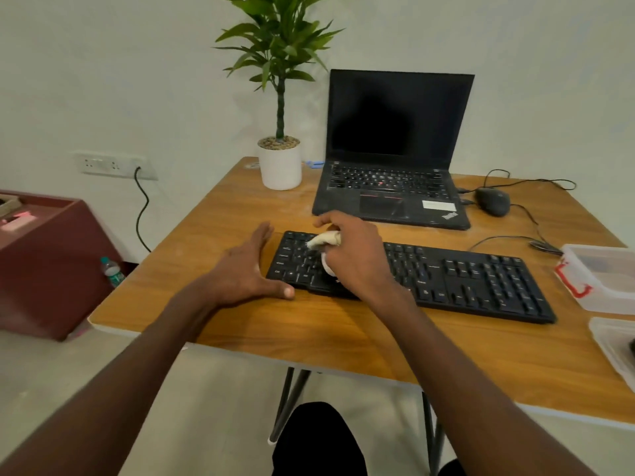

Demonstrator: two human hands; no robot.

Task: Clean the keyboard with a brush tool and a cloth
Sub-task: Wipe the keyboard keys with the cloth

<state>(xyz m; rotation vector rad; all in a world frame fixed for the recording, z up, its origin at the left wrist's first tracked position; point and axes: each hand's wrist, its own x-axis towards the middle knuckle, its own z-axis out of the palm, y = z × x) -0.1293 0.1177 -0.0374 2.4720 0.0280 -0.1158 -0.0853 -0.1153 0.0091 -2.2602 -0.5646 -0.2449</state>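
My right hand (354,255) is curled round a small pale tool, which I take to be the brush tool (324,239); its whitish tip pokes out past my fingers and points down at the keys near the left end of the keyboard (446,280). A white rounded part shows under my palm, and I cannot tell whether that is the tool's handle or a bit of cloth. I hold it low and angled, probably so the tip can get between the keys.

My left hand (247,273) lies flat and spread on the table (309,331), fingers straight against the keyboard's left end, thumb along its near edge, likely to stop the board sliding as I sweep.

The keyboard lies slantwise across the middle of the table, well back from the near edge. Behind it, toward the far edge, sits a black laptop (395,149) with its screen dark; a slanted logo on its near right corner appears to read ThinkPad, and a white sticker beside it is too small to read. The key legends are too blurred to make out.
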